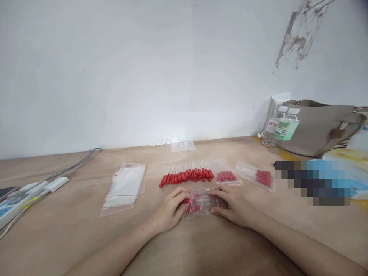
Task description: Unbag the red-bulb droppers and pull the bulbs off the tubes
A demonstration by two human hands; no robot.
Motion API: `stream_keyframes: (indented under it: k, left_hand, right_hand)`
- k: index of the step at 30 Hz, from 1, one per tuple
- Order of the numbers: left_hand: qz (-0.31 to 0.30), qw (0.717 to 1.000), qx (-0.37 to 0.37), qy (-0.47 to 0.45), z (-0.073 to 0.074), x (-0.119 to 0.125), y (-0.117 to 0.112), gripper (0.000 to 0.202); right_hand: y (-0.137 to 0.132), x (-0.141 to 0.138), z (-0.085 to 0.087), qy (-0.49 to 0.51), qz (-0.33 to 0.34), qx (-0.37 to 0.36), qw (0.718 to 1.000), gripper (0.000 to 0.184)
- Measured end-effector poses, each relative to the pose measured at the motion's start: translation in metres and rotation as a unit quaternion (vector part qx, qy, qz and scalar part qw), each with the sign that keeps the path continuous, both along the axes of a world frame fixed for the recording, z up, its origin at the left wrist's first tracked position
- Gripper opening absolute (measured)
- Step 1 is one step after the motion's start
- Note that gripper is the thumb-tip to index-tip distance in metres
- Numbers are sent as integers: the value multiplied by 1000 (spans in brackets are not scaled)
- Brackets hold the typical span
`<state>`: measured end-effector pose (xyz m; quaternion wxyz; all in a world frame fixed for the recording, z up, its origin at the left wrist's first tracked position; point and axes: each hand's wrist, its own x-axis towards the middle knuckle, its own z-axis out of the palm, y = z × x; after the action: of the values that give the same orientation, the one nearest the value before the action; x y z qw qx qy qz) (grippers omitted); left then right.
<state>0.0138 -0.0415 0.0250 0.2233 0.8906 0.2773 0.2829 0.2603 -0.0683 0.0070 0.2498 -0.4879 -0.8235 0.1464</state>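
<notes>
A small clear zip bag [201, 204] holding red-bulbed droppers lies on the wooden table between my hands. My left hand [171, 207] pinches the bag's left edge, fingers curled on it. My right hand [231, 205] presses on the bag's right side, fingers closed over the plastic. Just beyond the bag lies a row of several loose droppers [186, 175] with red bulbs and clear stems. To their right lie two filled bags [226, 176] [257, 176].
A stack of empty zip bags [125, 188] lies to the left, another empty bag [182, 145] by the wall. A power strip with cables [27, 195] is at far left. Two water bottles [284, 126] and a grey handbag [319, 126] stand at right.
</notes>
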Motion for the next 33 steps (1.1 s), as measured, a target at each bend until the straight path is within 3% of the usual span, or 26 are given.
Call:
stream_keyframes:
  k: [5, 9, 14, 16, 18, 20, 22, 27, 30, 33]
  left_hand:
    - [12, 1000, -10, 3, 4, -16, 5, 21]
    - [7, 996, -84, 11, 15, -36, 18, 21]
    - [67, 983, -169, 8, 65, -80, 36, 26]
    - [150, 976, -156, -20, 85, -96, 41, 29]
    - [246, 958, -120, -87, 94, -104, 46, 35]
    - [316, 935, -70, -147, 88, -104, 52, 39]
    - [346, 924, -6, -162, 69, -99, 60, 39]
    - [329, 934, 140, -4, 12, -83, 71, 31]
    - [298, 941, 144, 63, -2, -79, 67, 30]
    - [253, 962, 81, 63, -3, -78, 62, 29]
  right_hand:
    - [1, 2, -1, 0, 4, 1, 1000, 40]
    - [0, 2, -1, 6, 8, 5, 1000, 39]
    - [0, 2, -3, 14, 10, 6, 1000, 39]
    - [1, 2, -4, 14, 7, 7, 1000, 40]
    - [2, 2, -5, 11, 5, 6, 1000, 41]
    - [2, 2, -6, 9, 5, 5, 1000, 41]
    - [2, 2, -6, 10, 5, 5, 1000, 41]
    - [1, 2, -4, 13, 9, 14, 1000, 40]
    - [1, 2, -5, 13, 10, 17, 1000, 40]
    - [2, 3, -6, 15, 12, 17, 1000, 40]
